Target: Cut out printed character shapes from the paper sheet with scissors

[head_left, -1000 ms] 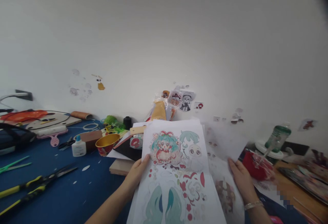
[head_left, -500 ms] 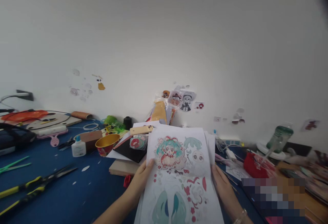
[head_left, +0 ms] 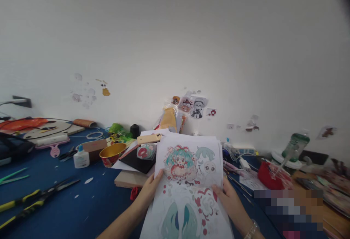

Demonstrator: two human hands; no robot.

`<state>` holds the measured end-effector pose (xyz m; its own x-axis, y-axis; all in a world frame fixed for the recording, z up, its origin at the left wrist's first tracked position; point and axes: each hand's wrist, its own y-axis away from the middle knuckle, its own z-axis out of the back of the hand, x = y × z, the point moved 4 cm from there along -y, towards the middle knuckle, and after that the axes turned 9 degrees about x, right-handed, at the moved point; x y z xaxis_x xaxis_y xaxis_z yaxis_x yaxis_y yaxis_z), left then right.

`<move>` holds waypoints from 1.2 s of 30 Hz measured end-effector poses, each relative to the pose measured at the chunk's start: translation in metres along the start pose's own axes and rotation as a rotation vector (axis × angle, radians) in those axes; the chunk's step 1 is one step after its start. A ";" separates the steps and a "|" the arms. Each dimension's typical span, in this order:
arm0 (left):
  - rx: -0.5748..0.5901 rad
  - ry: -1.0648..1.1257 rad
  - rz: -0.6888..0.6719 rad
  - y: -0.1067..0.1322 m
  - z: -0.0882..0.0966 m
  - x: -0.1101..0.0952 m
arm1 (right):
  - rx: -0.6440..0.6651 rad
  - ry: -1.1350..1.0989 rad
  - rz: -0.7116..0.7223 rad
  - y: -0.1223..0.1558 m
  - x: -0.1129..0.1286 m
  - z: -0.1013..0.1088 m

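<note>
A stack of white paper sheets [head_left: 188, 191] is held up in front of me, its top sheet printed with a teal-haired cartoon character and separate hair, face and red pieces. My left hand [head_left: 153, 186] grips the left edge, thumb on the front and fingers hidden behind. On the right edge, my right hand [head_left: 228, 197] pinches the sheets, its thumb lying over the printed face. A clear bracelet circles the right wrist. Just left of the stack, a round printed piece in clear wrap [head_left: 146, 151] rests on a black flat item [head_left: 136, 160].
On the blue tabletop [head_left: 90, 210] at left lie yellow-black scissors [head_left: 35, 200], a white glue bottle [head_left: 81, 158], a gold bowl [head_left: 112, 153] and a pink lint roller [head_left: 54, 146]. To the right are a red pouch [head_left: 269, 175], a green bottle [head_left: 298, 146] and cables. Cutouts hang on the wall.
My right hand has shifted left, its thumb now resting over the front of the sheets. The pages look squared closer together at the right edge. My left hand keeps its hold.
</note>
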<state>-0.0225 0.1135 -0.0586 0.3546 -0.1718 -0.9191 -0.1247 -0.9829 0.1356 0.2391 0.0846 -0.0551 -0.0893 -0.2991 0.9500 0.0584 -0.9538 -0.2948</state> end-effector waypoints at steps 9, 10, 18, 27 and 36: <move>0.079 0.033 0.189 0.020 -0.012 -0.004 | 0.083 -0.072 -0.004 -0.001 0.001 0.000; 0.088 0.032 0.184 0.020 -0.013 -0.004 | 0.070 -0.068 -0.006 -0.001 0.001 0.001; 0.059 -0.045 0.160 0.015 -0.007 -0.004 | 0.045 -0.104 -0.024 -0.004 -0.006 0.009; 0.064 -0.029 0.161 0.015 -0.007 -0.007 | 0.064 -0.151 -0.030 -0.003 -0.005 0.004; 0.052 0.000 0.161 0.018 -0.009 -0.009 | 0.062 -0.121 -0.034 -0.004 -0.008 0.005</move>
<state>-0.0193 0.0970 -0.0449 0.3264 -0.3265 -0.8871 -0.2275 -0.9380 0.2616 0.2441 0.0907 -0.0607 0.0279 -0.2571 0.9660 0.1195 -0.9586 -0.2585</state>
